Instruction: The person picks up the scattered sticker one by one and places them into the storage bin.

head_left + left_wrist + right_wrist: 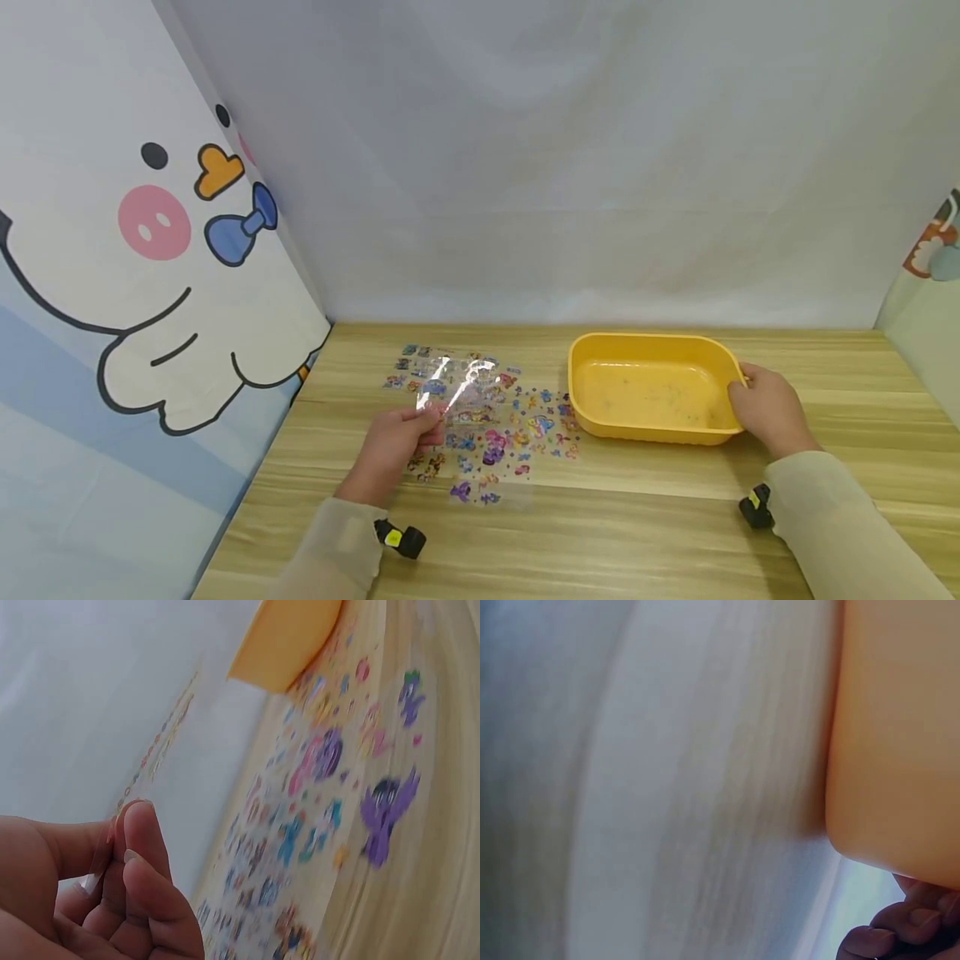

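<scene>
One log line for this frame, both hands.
left hand: pinches clear sticker sheet, lifted | right hand: grips yellow tub rim | more sticker sheets: flat on table

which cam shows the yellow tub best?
Head view: the whole tub shows, open side up on the table, with the right hand gripping its right rim. Right wrist shows only a blurred stretch of its wall by the fingertips. Left wrist catches just a corner.

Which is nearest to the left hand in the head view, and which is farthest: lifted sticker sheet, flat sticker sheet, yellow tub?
1. Lifted sticker sheet: pinched by the left hand.
2. Flat sticker sheet: on the table, just right.
3. Yellow tub: far right, in the right hand's grip.
</scene>
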The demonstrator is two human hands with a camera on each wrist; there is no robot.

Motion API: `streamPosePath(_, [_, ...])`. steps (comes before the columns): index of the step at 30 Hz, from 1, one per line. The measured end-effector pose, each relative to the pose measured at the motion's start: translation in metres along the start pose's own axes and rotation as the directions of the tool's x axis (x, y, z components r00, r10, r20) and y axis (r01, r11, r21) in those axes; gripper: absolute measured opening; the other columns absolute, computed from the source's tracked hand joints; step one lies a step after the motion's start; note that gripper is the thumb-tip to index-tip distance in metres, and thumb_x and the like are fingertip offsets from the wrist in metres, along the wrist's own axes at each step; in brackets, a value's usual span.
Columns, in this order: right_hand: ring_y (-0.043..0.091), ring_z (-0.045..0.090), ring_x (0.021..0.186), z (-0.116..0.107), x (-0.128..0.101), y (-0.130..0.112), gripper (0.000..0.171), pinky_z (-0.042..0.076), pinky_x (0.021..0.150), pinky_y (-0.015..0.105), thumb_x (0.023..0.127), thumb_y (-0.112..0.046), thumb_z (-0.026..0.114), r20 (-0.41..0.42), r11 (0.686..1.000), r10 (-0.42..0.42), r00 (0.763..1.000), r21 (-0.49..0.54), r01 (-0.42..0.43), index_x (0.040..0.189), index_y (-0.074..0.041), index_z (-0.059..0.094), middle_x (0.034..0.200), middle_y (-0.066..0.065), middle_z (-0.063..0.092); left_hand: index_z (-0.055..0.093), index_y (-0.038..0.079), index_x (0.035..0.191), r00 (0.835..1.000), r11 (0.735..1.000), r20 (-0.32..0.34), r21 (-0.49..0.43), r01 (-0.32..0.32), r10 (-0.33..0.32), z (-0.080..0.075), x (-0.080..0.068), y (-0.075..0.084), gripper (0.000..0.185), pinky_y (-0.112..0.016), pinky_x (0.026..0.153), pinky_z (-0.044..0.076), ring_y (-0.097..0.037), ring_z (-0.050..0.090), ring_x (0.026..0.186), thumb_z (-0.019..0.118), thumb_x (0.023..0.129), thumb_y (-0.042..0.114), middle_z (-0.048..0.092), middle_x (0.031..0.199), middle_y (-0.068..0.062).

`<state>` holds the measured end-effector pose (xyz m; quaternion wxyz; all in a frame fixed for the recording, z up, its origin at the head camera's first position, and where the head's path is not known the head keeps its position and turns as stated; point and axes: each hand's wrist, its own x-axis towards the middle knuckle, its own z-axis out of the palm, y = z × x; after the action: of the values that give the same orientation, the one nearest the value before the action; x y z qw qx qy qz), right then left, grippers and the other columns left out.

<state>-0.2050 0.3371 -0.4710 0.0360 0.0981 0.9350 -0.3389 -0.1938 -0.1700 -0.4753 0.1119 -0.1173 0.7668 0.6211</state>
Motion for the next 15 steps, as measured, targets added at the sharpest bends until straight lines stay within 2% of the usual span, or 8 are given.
streamPosePath(6, [0.038, 0.063, 0.096, 0.000, -0.001, 0.000, 0.059, 0.053, 0.080, 0.047, 0.104, -0.020, 0.034, 0.004, 1.000, 0.004, 1.000, 0.002, -0.004, 0.150, 0.018, 0.033, 0.134, 0.040, 0.052, 0.073, -0.005, 0.116, 0.996, 0.998, 0.068, -0.053, -0.047, 0.051, 0.022, 0.001, 0.000, 0.026, -0.035, 0.077, 0.058, -0.016, 0.072, 0.082, 0.065, 0.104, 0.017, 0.075, 0.093, -0.010])
streamPosePath(12, [0.039, 0.062, 0.098, 0.000, -0.002, -0.002, 0.059, 0.052, 0.082, 0.049, 0.104, -0.020, 0.034, 0.002, 1.000, 0.005, 1.000, 0.003, -0.005, 0.150, 0.018, 0.033, 0.135, 0.040, 0.051, 0.071, -0.004, 0.119, 0.994, 0.995, 0.104, -0.090, -0.031, 0.040, 0.037, 0.000, 0.009, 0.028, -0.037, 0.083, 0.059, -0.016, 0.072, 0.086, 0.064, 0.104, 0.019, 0.075, 0.097, -0.010])
streamPosePath(15, [0.040, 0.061, 0.099, -0.001, -0.001, -0.002, 0.059, 0.052, 0.082, 0.050, 0.105, -0.020, 0.034, 0.004, 1.000, 0.008, 1.000, 0.003, -0.008, 0.150, 0.018, 0.032, 0.137, 0.041, 0.049, 0.072, -0.002, 0.118, 0.993, 0.994, 0.117, -0.103, -0.022, 0.034, 0.044, -0.002, 0.016, 0.026, -0.036, 0.082, 0.059, -0.016, 0.071, 0.085, 0.065, 0.104, 0.019, 0.074, 0.099, -0.012])
